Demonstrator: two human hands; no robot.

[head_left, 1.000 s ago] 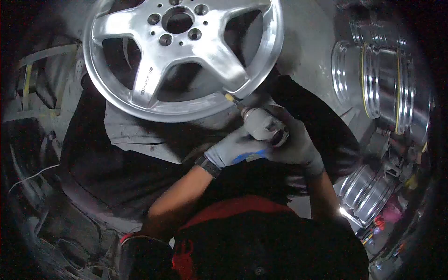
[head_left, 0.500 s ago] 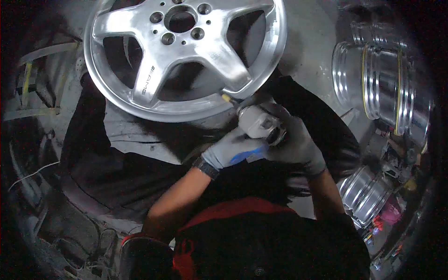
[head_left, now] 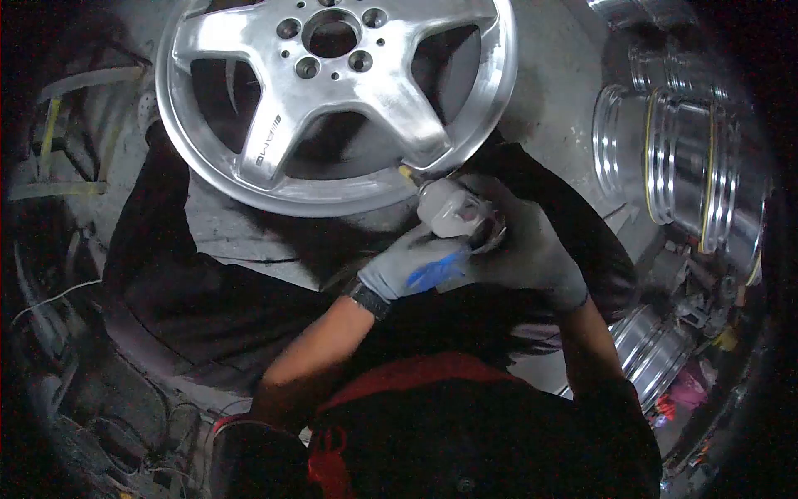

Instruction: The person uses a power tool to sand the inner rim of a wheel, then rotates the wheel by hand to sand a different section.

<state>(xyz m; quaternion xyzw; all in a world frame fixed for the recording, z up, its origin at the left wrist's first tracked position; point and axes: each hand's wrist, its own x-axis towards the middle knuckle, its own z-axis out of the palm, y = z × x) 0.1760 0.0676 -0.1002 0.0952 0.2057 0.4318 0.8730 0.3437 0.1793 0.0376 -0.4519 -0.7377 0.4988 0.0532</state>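
A silver five-spoke alloy wheel [head_left: 278, 123] with AMG lettering on one spoke lies face up before me. Just below its near edge, both my gloved hands are wrapped round a pale, stubby rotary power tool [head_left: 449, 209]. My left hand [head_left: 412, 264], with a blue patch on its glove, grips the tool from below and the left. Against its right side is my right hand [head_left: 528, 248], closed, its fingers partly hidden and blurred. The tool's small yellow tip [head_left: 406, 171] is at the inner rim, beside the foot of the lower right spoke; whether it touches is hard to tell.
Polished wheel rims [head_left: 682, 158] stand in a row on the right, some with yellow tape. Another rim [head_left: 644, 345] lies below them near small clutter. A taped frame [head_left: 83, 187] is at the left, with cables on the floor. My legs are spread around the wheel.
The view has shifted a little, so the wheel sits slightly farther right. Both hands keep hold of the tool, which is turned slightly, its tip still by the same spoke foot.
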